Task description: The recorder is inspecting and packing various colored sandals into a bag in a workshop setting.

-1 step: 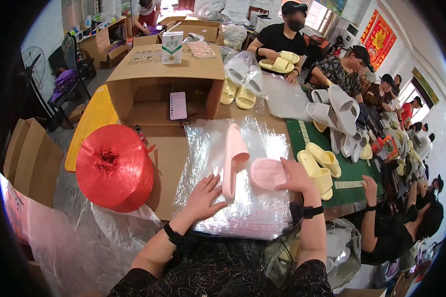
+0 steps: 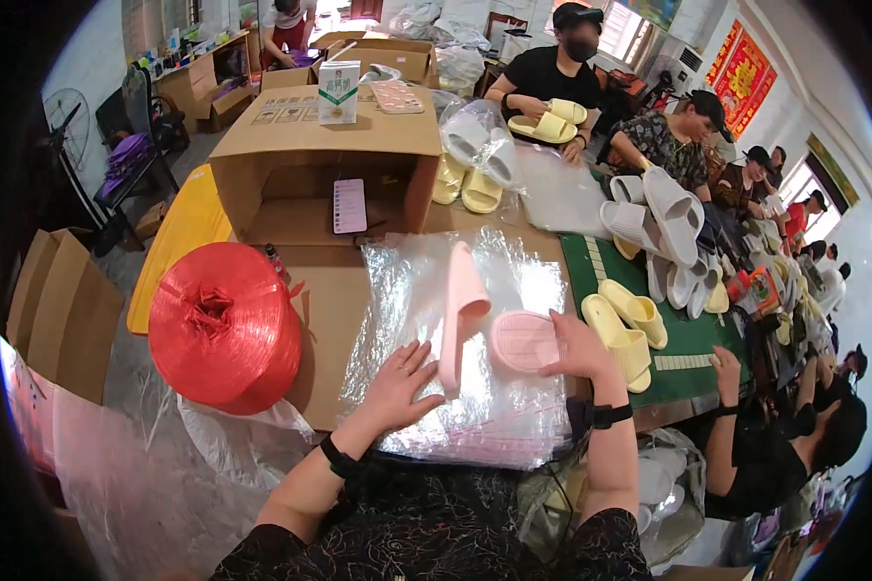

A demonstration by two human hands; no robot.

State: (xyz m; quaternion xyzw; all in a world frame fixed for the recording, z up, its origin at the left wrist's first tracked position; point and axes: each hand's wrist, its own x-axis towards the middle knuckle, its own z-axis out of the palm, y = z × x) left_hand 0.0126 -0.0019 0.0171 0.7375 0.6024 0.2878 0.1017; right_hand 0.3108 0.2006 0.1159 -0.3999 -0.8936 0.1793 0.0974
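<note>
A pink slipper [image 2: 467, 300] stands on its side on a stack of clear plastic bags [image 2: 407, 290] in front of me. My left hand [image 2: 397, 389] lies on the bags with its fingers apart, close beside the lower end of that slipper; whether it touches is unclear. To the right is a second pink slipper [image 2: 523, 341], its ridged surface facing up. My right hand [image 2: 583, 351] holds this one at its right edge, fingers above and thumb below; part of the slipper is hidden behind the hand.
A big red twine roll [image 2: 225, 329] sits at the left. An open cardboard box [image 2: 325, 145] with a phone [image 2: 349, 206] inside stands beyond the bags. Yellow slippers [image 2: 620, 334] lie on a green mat [image 2: 683, 378] at the right, beside a co-worker's hand [image 2: 725, 376].
</note>
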